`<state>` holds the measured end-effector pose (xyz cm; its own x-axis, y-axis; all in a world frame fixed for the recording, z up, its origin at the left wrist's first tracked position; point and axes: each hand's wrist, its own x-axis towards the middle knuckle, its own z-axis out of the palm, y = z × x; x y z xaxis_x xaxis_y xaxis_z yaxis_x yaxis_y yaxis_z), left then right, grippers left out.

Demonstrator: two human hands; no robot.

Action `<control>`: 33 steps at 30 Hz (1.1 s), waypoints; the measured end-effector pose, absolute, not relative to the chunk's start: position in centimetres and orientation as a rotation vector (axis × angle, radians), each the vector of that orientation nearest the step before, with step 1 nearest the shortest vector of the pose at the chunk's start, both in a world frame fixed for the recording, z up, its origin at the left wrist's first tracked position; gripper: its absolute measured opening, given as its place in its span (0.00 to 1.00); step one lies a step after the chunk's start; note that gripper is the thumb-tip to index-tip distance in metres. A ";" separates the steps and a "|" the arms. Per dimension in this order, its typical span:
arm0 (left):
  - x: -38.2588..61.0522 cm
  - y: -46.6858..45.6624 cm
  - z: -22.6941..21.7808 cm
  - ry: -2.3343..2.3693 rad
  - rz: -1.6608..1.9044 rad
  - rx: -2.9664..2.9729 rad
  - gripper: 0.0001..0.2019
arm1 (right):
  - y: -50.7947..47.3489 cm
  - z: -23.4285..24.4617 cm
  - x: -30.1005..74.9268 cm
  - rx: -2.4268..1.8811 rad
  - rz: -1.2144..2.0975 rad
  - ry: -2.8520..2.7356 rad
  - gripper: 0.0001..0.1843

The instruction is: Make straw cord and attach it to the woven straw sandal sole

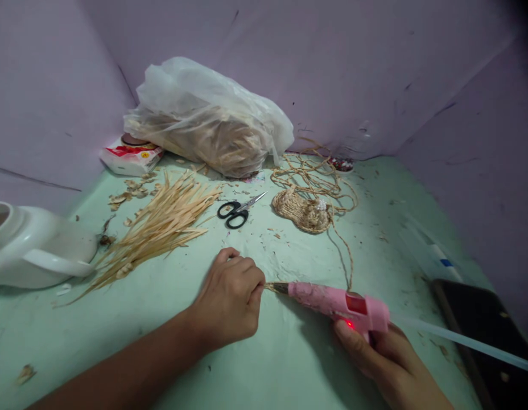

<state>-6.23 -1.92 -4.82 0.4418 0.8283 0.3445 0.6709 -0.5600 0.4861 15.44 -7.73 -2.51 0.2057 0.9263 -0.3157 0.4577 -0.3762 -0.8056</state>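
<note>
My right hand [383, 353] is wrapped round the handle of a pink hot glue gun [319, 299], whose red light is lit and whose clear glue stick [469, 339] sticks out behind. Its dark nozzle points left, touching or very near a bit of braided straw cord [270, 286]. The fingers of my left hand [232, 296] are closed on that cord's end, mostly hidden inside the fist. From behind the gun the cord [348, 256] runs up to a coiled woven straw piece [302, 210] with small white beads on it.
Black-handled scissors [236, 216] lie beside a bundle of dry straw strips [165, 219]. A plastic bag of straw [213, 122] rests against the wall near a red-and-white packet [130, 156]. At left a white jug [37, 245] lies tipped over; a dark phone-like slab [481, 330] is at right.
</note>
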 end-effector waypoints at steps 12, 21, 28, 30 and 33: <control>-6.2 -1.9 -4.8 1.287 0.822 2.433 0.07 | -7.6 -2.1 16.4 -1.943 1.133 -1.361 0.23; -6.3 -2.0 -4.8 1.293 0.829 2.443 0.07 | -8.3 -2.3 16.9 -2.007 1.051 -1.274 0.21; -6.3 -2.0 -4.6 1.288 0.824 2.449 0.08 | -8.2 -2.0 16.8 -1.974 1.069 -1.282 0.21; -6.3 -1.9 -4.7 1.281 0.820 2.452 0.07 | -8.3 -2.1 16.9 -1.983 1.060 -1.267 0.22; -6.3 -1.9 -4.8 1.277 0.819 2.453 0.07 | -8.5 -2.5 17.1 -2.011 1.049 -1.231 0.23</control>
<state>-6.27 -1.91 -4.77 0.4555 0.8132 0.3623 0.6685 -0.5812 0.4641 17.13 -8.48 -2.47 0.2744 0.9028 -0.3311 0.4703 -0.4263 -0.7727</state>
